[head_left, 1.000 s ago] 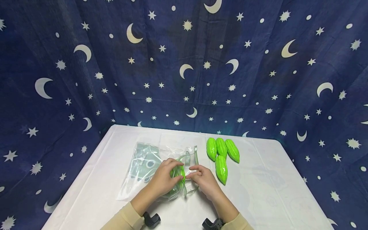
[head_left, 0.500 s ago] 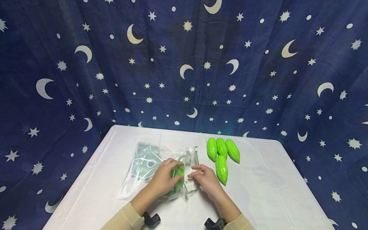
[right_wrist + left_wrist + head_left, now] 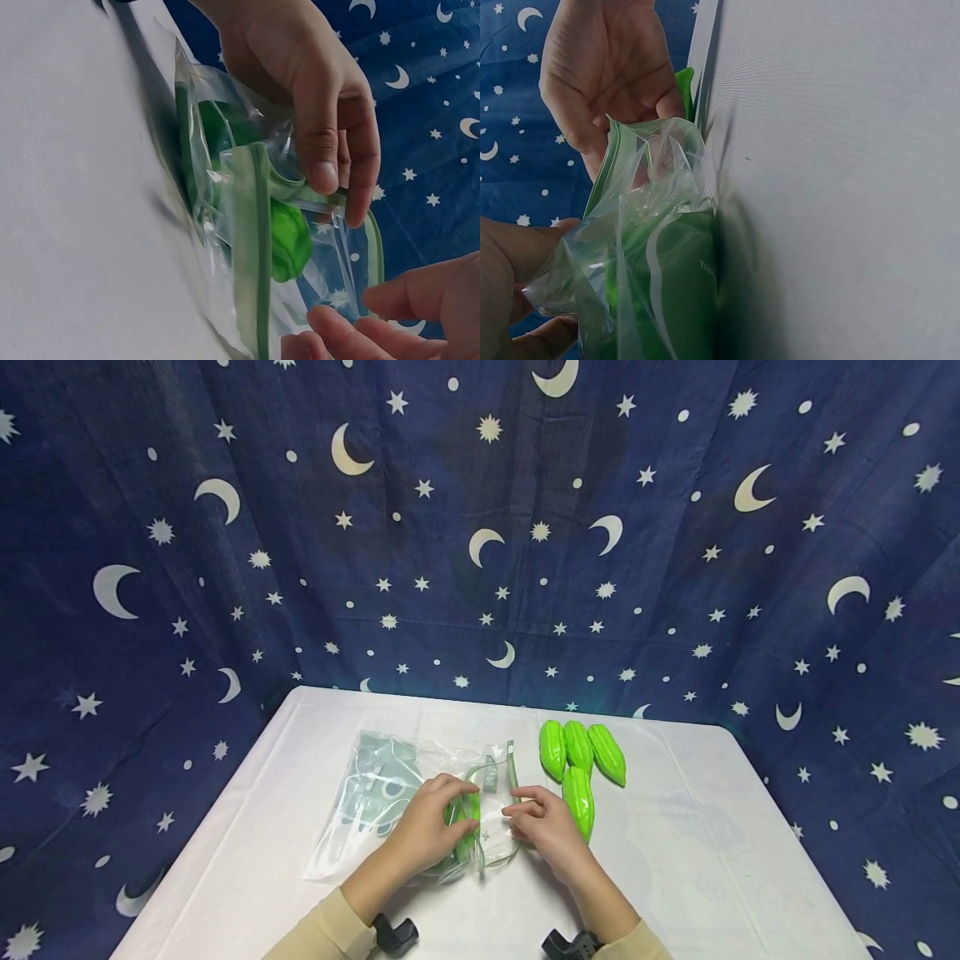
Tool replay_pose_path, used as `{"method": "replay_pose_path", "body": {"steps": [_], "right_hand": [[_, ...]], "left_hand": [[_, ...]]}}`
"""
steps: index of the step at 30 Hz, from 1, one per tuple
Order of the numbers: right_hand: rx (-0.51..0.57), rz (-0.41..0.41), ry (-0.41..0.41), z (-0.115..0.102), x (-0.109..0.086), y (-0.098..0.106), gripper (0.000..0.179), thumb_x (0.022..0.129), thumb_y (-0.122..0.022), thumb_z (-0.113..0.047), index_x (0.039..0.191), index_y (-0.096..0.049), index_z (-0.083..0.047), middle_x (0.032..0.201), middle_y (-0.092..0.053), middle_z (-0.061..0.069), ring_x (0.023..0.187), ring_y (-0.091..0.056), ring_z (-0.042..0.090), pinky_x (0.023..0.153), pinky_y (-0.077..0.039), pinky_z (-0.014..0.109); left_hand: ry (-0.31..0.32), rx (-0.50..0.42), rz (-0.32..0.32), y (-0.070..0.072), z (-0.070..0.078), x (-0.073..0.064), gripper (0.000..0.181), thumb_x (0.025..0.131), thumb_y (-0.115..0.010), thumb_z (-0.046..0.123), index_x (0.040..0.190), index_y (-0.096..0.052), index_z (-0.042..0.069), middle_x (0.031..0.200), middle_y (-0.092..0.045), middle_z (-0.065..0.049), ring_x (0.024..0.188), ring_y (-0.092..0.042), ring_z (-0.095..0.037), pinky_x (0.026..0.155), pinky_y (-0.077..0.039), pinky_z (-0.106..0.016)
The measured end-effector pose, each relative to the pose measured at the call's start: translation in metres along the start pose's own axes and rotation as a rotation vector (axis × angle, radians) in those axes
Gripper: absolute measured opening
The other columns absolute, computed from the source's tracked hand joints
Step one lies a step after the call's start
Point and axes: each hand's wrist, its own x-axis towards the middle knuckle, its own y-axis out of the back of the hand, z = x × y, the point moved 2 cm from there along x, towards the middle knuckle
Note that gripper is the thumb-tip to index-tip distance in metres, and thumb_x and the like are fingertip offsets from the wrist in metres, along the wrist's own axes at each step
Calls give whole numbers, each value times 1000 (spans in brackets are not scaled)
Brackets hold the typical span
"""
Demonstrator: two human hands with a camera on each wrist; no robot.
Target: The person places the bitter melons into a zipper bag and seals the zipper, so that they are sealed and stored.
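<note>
A clear zip bag [image 3: 378, 785] with a grey-green printed pattern lies on the table, its mouth facing right. My left hand [image 3: 427, 822] holds the bag near its mouth, thumb and fingers on the plastic. Inside, a bright green bitter melon [image 3: 289, 240] shows between the bag's walls near the opening. Just right of the mouth is my right hand [image 3: 551, 831], fingers loosely bent with nothing between them. In the right wrist view its fingertips [image 3: 334, 326] are close to the bag's rim; whether they touch it I cannot tell.
Several more glossy, ribbed bitter melons [image 3: 577, 802] lie in a group right of the bag, partly behind my right hand. A white cloth covers the table [image 3: 712, 860]. A dark blue curtain [image 3: 480, 485] with moons and stars hangs behind and around it.
My right hand has drawn back to the right, away from the bag's mouth and the melon inside. The left hand and the bag have stayed nearly still.
</note>
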Motion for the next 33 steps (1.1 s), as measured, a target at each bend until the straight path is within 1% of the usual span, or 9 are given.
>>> {"method": "replay_pose_path", "body": {"steps": [4, 9, 15, 19, 26, 30, 33], "right_hand": [[-32, 15, 10, -2, -1, 5, 44, 96, -71, -4, 138, -63, 1, 113, -80, 21, 104, -77, 31, 83, -67, 39], [-25, 35, 28, -6, -2, 11, 44, 95, -74, -2, 138, -64, 1, 113, -79, 23, 103, -77, 33, 83, -67, 41], [-25, 75, 36, -10, -3, 19, 47, 94, -74, 1, 140, -64, 1, 112, -79, 23, 102, -76, 32, 82, -67, 41], [-30, 93, 40, -14, -4, 25, 48, 94, -73, 3, 141, -63, 1, 113, -79, 23, 104, -76, 33, 83, -67, 43], [-59, 126, 40, -20, -4, 39, 48, 96, -73, 1, 143, -63, -1, 117, -78, 23, 105, -76, 31, 86, -67, 45], [-73, 144, 47, -23, -3, 51, 48, 97, -73, -1, 144, -62, -1, 119, -78, 22, 104, -76, 28, 84, -67, 41], [-61, 150, 43, -27, -4, 60, 49, 97, -72, 0, 145, -61, -2, 122, -77, 22, 105, -75, 26, 84, -67, 38]], "left_hand": [[2, 2, 1, 0, 0, 0, 46, 88, -90, 21, 131, -74, 19, 129, -70, 3, 126, -66, -24, 107, -57, -49], [-5, 3, 9, -1, 0, -1, 46, 87, -90, 21, 130, -74, 20, 128, -70, 3, 125, -66, -23, 107, -57, -48], [-4, -6, 11, -1, -1, -1, 46, 87, -90, 21, 129, -74, 20, 128, -70, 3, 125, -65, -23, 106, -57, -49], [0, -7, 9, 0, -2, -1, 45, 87, -90, 21, 129, -75, 20, 128, -70, 3, 125, -65, -23, 106, -57, -49], [8, -18, -3, 0, -2, -2, 46, 88, -90, 22, 131, -74, 20, 129, -70, 4, 126, -64, -23, 107, -56, -49], [13, -20, -6, -1, -2, -3, 46, 88, -90, 24, 131, -74, 22, 129, -70, 6, 127, -64, -23, 108, -56, -49], [11, -17, -4, -1, -3, -3, 46, 87, -90, 24, 131, -74, 22, 129, -70, 6, 127, -64, -22, 108, -56, -49]]}}
